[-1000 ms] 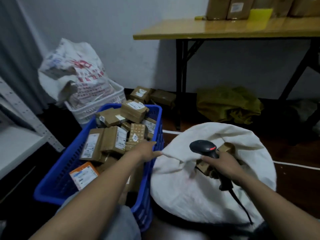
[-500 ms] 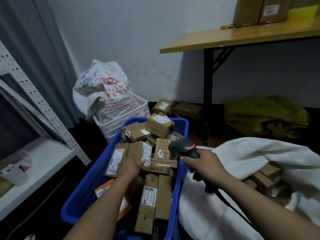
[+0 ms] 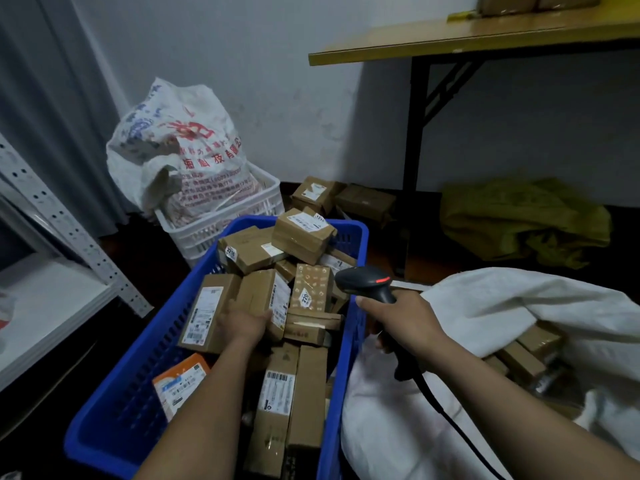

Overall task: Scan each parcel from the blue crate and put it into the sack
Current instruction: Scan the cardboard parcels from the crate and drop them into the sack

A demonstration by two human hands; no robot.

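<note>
- A white perforated shelf rack [image 3: 69,233] stood at nine o'clock of the view.
- At eleven o'clock, a printed white bag [image 3: 180,157] sat in a white basket [image 3: 221,226] by the wall.
- The blue crate [image 3: 138,375] ran from the centre down to seven o'clock and was heaped with cardboard packages. An orange-and-white packet [image 3: 180,382] lay against its left wall.
- The left hand [image 3: 242,323] was inside the crate, its fingers curled on the near end of a brown parcel [image 3: 259,292] in the middle of the heap.
- The scanner [image 3: 367,282], with a red light showing, hung over the crate's right rim at three o'clock of that parcel, its head turned toward the heap.
- The right hand [image 3: 405,320] was clamped round the scanner's handle.
- The white sack [image 3: 519,306] lay at four o'clock, touching the crate's right wall, with brown boxes [image 3: 526,355] visible in its open mouth.
- A crumpled yellow-green bag [image 3: 519,220] lay on the floor at two o'clock, below a wooden surface [image 3: 450,39].
</note>
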